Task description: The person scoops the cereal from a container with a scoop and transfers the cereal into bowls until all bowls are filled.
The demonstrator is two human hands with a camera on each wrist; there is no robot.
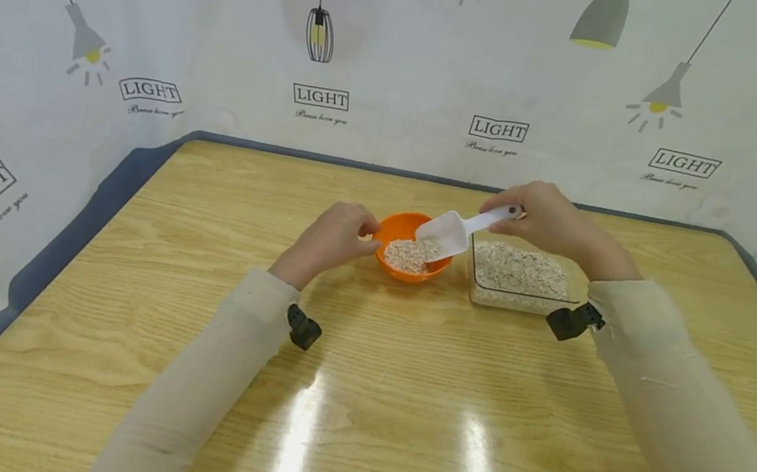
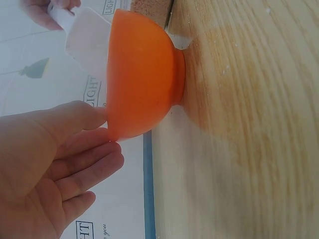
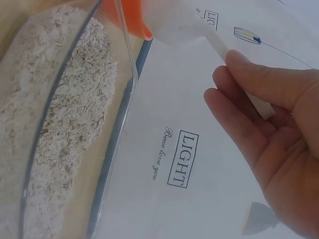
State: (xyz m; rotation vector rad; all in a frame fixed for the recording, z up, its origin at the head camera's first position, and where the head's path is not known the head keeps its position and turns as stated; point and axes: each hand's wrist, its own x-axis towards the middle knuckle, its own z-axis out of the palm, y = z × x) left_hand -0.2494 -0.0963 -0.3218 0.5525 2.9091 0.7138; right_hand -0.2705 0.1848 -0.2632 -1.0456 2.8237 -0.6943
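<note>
An orange bowl (image 1: 399, 227) stands on the table with rolled oats (image 1: 408, 256) inside. My left hand (image 1: 336, 240) pinches the bowl's left rim between thumb and fingers, as the left wrist view also shows. In my right hand (image 1: 544, 219) is the handle of a white scoop (image 1: 449, 233), gripped between thumb and fingers. The scoop tilts down to the left over the bowl, its front edge at the oats. Just right of the bowl sits a clear rectangular container (image 1: 521, 301) holding more oats (image 3: 75, 99), below my right hand.
The wooden table (image 1: 386, 396) reaches back to a wall covering (image 1: 402, 56) printed with lamps. A dark blue edge (image 1: 331, 158) runs along the table's back. A few small flakes lie on the table near the bowl's foot in the left wrist view.
</note>
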